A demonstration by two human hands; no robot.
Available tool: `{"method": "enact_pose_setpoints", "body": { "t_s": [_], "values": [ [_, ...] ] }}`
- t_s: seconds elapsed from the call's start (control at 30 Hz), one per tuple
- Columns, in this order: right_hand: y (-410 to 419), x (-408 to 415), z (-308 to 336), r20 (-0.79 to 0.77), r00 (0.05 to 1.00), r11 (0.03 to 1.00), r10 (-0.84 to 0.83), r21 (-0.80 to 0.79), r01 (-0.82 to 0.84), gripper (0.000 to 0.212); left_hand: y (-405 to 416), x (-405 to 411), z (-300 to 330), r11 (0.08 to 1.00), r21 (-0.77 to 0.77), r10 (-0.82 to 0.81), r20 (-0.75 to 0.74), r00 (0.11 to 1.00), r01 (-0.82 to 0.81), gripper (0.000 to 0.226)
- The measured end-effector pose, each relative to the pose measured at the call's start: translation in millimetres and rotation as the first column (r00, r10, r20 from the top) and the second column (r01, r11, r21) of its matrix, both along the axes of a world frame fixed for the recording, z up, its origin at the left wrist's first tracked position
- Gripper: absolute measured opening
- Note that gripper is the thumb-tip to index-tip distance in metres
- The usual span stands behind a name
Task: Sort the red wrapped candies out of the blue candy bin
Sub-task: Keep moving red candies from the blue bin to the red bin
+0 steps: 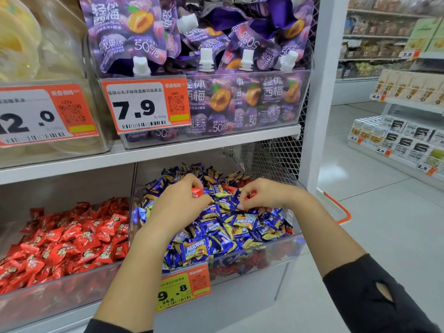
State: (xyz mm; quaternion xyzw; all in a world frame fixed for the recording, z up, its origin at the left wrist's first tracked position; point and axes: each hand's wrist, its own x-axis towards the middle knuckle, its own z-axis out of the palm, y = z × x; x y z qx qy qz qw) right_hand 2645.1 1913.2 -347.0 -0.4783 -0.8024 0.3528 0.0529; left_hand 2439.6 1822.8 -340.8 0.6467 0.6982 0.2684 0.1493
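Two hands over blue candy bin (283,246): left hand (177,203) pinches red candy (197,192); right hand (262,193) pinches another (252,195).

Both your arms reach fwd, black sleeves pushed up past the wrists. Your left hand (176,204) is knuckles-up, fingers curled, pinching at the tips. Your right hand (260,193) is curled too, fingertips pinched, wrist bent inward.

Two hands (177,205), two clear lower bins (283,251) heaped with candies, one blue, one red, and three orange price tags (146,106).
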Motion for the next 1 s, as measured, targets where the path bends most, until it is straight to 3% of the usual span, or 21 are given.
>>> {"method": "enact_pose_setpoints", "body": {
  "t_s": [0.1, 0.23, 0.3, 0.4, 0.5, 0.6, 0.7, 0.87, 1.0],
  "values": [
    [5.4, 4.6, -3.0, -0.158, 0.979, 0.985, -0.132, 0.089, 0.147, 0.032, 5.6, -5.2, -2.2, 0.996, 0.042, 0.078, 0.004, 0.997, -0.078, 0.011],
    [16.3, -4.9, -12.6, -0.36, 0.881, 0.928, -0.307, 0.09, 0.36, 0.036, 7.8, -8.6, -3.8, 0.986, 0.073, 0.15, -0.012, 0.989, -0.149, 0.013],
    [23.4, -16.2, -17.7, -0.332, 0.887, 0.914, -0.322, 0.136, 0.383, 0.032, 7.6, -8.2, -2.7, 0.985, 0.077, 0.156, -0.018, 0.988, -0.154, 0.019],
    [38.9, -31.2, -17.4, -0.126, 0.957, 0.938, -0.263, 0.201, 0.284, 0.018, 7.2, -9.6, -1.9, 0.985, 0.081, 0.155, -0.017, 0.988, -0.153, 0.023],
    [51.2, -39.2, -8.1, 0.212, 0.974, 0.991, -0.077, 0.121, 0.052, 0.051, 7.3, -12.7, -2.8, 0.986, 0.079, 0.146, -0.013, 0.989, -0.145, 0.023],
    [53.9, -45.8, -7.7, 0.341, 0.938, 0.997, 0.057, 0.034, -0.073, 0.068, 7.7, -15.6, -3.2, 0.988, 0.071, 0.14, 0.006, 0.99, -0.14, 0.023],
    [48.0, -50.4, -16.4, 0.334, 0.94, 0.99, 0.07, 0.09, -0.106, 0.071, 8.7, -16.7, -3.1, 0.988, 0.061, 0.145, 0.018, 0.989, -0.145, 0.021],
    [42.7, -47.8, -22.5, 0.247, 0.969, 0.98, 0.027, 0.186, -0.075, 0.044, 10.4, -22.1, -4.2, 0.983, 0.05, 0.174, 0.034, 0.984, -0.175, 0.023],
    [36.5, -39.1, -20.1, 0.017, 1.0, 0.968, 0.022, 0.248, -0.025, 0.026, 8.1, -28.6, -2.8, 0.981, 0.061, 0.182, 0.071, 0.981, -0.186, 0.024]
  ]
}}
